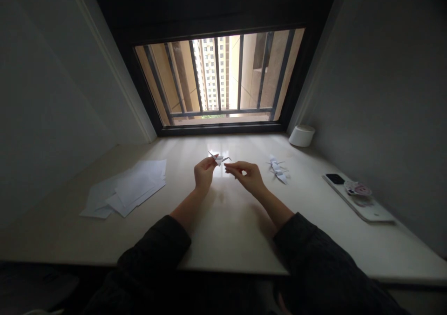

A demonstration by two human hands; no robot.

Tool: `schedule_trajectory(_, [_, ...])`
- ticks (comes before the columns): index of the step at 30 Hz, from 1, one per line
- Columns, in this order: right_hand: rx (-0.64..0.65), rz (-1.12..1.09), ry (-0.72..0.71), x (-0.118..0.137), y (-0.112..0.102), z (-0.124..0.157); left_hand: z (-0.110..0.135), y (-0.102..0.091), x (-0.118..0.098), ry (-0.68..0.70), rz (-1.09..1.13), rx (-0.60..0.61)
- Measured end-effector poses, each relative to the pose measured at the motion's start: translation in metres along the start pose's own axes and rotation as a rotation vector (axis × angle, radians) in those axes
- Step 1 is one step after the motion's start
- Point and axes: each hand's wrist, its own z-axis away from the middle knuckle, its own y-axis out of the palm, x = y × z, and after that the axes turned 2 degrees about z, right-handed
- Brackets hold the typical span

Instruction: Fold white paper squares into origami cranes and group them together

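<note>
A small white paper crane (219, 159) is pinched in the fingertips of my left hand (204, 173), above the windowsill counter. Its thin pointed ends stick out to either side, and the right one bends down at the tip. Close to its right side is my right hand (246, 175), thumb and fingers brought together in a pinch. Whether those fingertips touch the crane or hold anything is too small to tell. Right of my hands, more folded white paper cranes (278, 170) lie close together on the counter.
Loose white paper sheets (138, 184) overlap on the left of the counter (223, 231). A phone (359, 201) with a decorated grip lies at the right. A white cylindrical object (302, 136) stands in the back right corner, beside the dark window frame (223, 130).
</note>
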Motion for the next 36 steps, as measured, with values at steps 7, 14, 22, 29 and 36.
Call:
schedule_trajectory(7, [-0.22, 0.271, -0.041, -0.016, -0.019, -0.012, 0.005, 0.002, 0.002, 0.043, 0.011, 0.099])
schedule_trajectory(14, [-0.162, 0.342, -0.057, -0.024, -0.019, -0.013, 0.007, 0.003, 0.001, 0.063, 0.001, 0.089])
schedule_trajectory(22, [-0.141, 0.451, -0.135, -0.026, -0.02, -0.014, 0.008, 0.006, -0.002, 0.043, 0.026, 0.091])
schedule_trajectory(29, [-0.085, 0.567, -0.219, -0.024, -0.019, -0.014, 0.007, 0.007, 0.0, 0.03, 0.07, 0.133])
schedule_trajectory(36, [-0.085, 0.784, -0.3, -0.022, -0.049, -0.027, 0.011, 0.005, -0.006, -0.025, -0.015, 0.234])
